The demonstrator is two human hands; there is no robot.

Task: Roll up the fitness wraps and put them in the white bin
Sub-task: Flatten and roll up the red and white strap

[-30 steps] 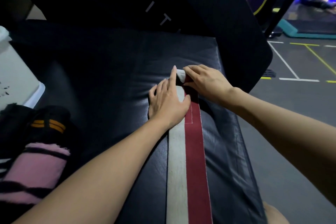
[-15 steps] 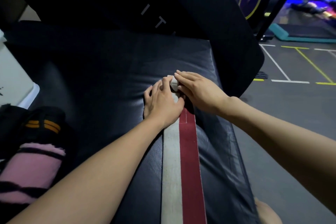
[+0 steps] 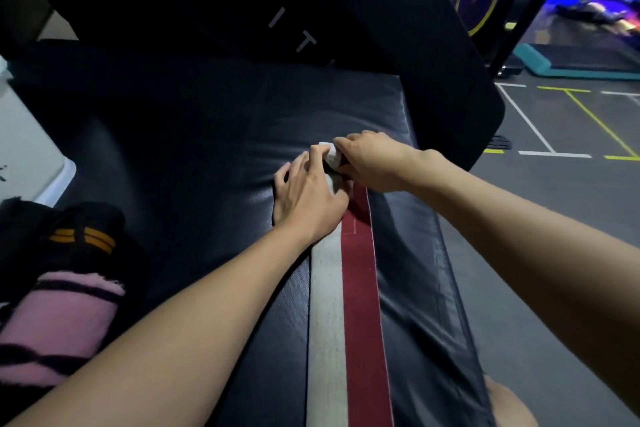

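Red-and-white wrap (image 3: 349, 305) flat lengthwise along the bench pad (image 3: 207, 156), far end curled into a small roll; white bin (image 3: 52, 180) at pad's left edge.

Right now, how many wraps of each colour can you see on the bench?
Red and white wrap, being rolled by the left hand and right hand: 1
Pink wrap with black stripes: 1
Black wrap with orange stripes: 1
Total: 3

wrap (image 3: 346, 315) on bench (image 3: 194, 163), bin (image 3: 31, 149) left
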